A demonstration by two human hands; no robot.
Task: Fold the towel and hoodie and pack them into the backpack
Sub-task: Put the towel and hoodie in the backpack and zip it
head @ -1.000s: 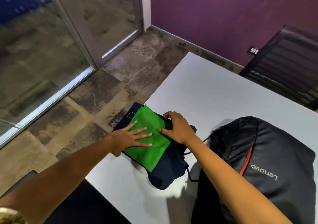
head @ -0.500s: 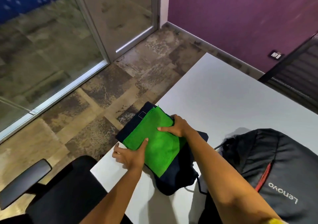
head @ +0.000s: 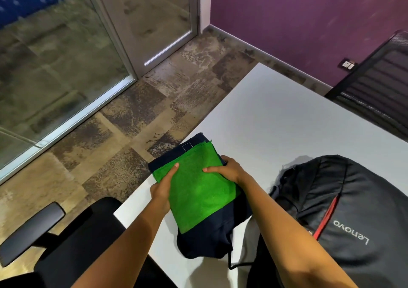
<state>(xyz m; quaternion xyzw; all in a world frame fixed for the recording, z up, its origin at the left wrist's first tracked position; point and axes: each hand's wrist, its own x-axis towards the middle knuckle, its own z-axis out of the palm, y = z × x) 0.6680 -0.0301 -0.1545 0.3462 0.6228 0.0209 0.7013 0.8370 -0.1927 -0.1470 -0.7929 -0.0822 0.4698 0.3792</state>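
The green towel (head: 199, 188) is folded flat and lies on top of the folded dark hoodie (head: 205, 239). The two make one stack on the table (head: 276, 122), just left of the backpack (head: 344, 217).

The left hand (head: 162, 190) holds the stack's left side, thumb on top of the towel and fingers tucked under the edge. The right hand (head: 228, 170) holds the far right side the same way, thumb on the towel and fingers curled round the edge. Both hands are holding the stack, not resting loose.

It looks like the folding is done and the step now is to lift the stack and put it in the backpack.

To do this well, squeeze both layers together so the towel does not slide off the hoodie. Lift both sides at once and keep the stack flat. The bottom of the hoodie sticks out past the towel toward the person and may droop, so a hand lower down could help. A cord (head: 230, 259) hangs from the hoodie near the backpack and could catch.

I cannot tell if the backpack is open. It may need to be unzipped first.
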